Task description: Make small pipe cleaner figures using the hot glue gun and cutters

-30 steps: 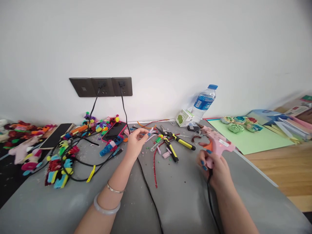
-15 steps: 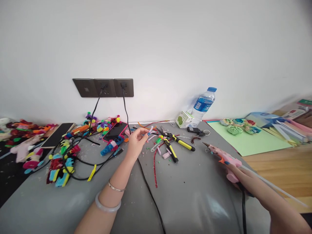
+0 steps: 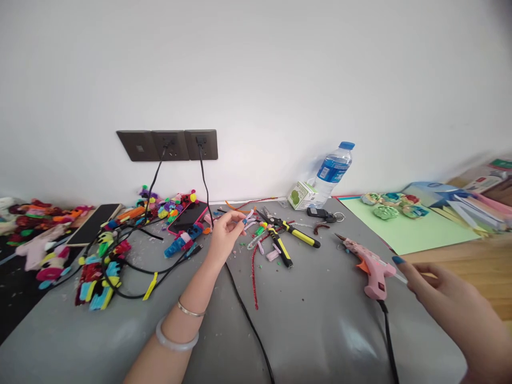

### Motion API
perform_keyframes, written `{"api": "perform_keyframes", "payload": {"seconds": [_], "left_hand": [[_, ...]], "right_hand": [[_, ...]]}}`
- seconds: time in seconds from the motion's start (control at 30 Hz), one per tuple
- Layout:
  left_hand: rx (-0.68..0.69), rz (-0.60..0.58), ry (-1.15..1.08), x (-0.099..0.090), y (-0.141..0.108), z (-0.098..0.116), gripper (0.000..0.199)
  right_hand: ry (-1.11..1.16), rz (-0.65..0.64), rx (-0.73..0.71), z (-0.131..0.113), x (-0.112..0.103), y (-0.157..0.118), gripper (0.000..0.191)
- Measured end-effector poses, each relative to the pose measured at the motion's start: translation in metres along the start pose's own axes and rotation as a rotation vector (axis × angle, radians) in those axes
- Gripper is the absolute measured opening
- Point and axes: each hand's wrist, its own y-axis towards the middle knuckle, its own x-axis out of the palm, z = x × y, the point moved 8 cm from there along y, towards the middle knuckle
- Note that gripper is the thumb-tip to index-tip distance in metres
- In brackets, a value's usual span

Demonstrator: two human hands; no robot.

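Observation:
My left hand (image 3: 227,234) is closed in a pinch on a short lilac pipe cleaner piece (image 3: 250,214), above the littered middle of the table. A pink glue gun (image 3: 376,269) rests on the right side of the table, its nozzle pointing up and left. Just right of it is my right hand (image 3: 448,298), off the gun's handle, thumb stretched out and fingers apart. A clear glue stick (image 3: 401,278) sticks out of the gun's back; the hand hides the rest of it. Yellow-and-black pliers (image 3: 282,248) lie open among lilac and red pipe cleaner bits.
Pipe cleaner figures (image 3: 98,277) and looped black cables (image 3: 132,294) crowd the left side. A water bottle (image 3: 334,173), a small green-and-white box (image 3: 302,196) and keys (image 3: 326,215) stand or lie near the wall. Paper flowers sit on green paper (image 3: 412,234) at right.
My right hand has let go of the glue gun's handle and moved right. The gun now rests by itself on the table. My left hand has barely moved.

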Motion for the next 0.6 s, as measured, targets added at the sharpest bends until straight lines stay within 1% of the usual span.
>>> {"api": "perform_keyframes", "payload": {"seconds": [0.03,0.1,0.13,0.2,0.27,0.33,0.43,0.5,0.6], "left_hand": [[-0.007,-0.002,-0.009,0.0,0.0,-0.001,0.017],[-0.021,-0.001,-0.038,0.0,0.0,-0.002,0.019],[-0.028,0.002,-0.054,0.0,0.0,-0.003,0.02],[-0.044,0.007,-0.081,-0.001,0.001,-0.005,0.022],[-0.061,0.005,-0.096,-0.001,0.001,-0.007,0.024],[-0.079,-0.001,-0.097,0.0,0.001,-0.009,0.024],[-0.1,-0.012,-0.075,0.002,0.0,-0.01,0.024],[-0.1,-0.019,-0.06,0.003,0.0,-0.009,0.023],[-0.098,-0.029,-0.06,0.004,0.0,-0.009,0.024]], "right_hand": [[0.078,-0.017,-0.037,-0.015,0.002,-0.006,0.033],[0.197,-0.098,-0.148,-0.053,0.019,-0.019,0.036],[0.244,-0.091,-0.224,-0.073,0.027,-0.027,0.037],[0.235,-0.099,-0.423,-0.112,0.049,-0.043,0.037],[0.145,-0.138,-0.587,-0.141,0.077,-0.057,0.042],[0.019,-0.159,-0.643,-0.154,0.103,-0.064,0.05],[-0.133,-0.135,-0.652,-0.162,0.125,-0.064,0.055],[-0.211,-0.116,-0.634,-0.166,0.131,-0.061,0.058],[-0.291,-0.117,-0.591,-0.174,0.131,-0.055,0.063]]}}
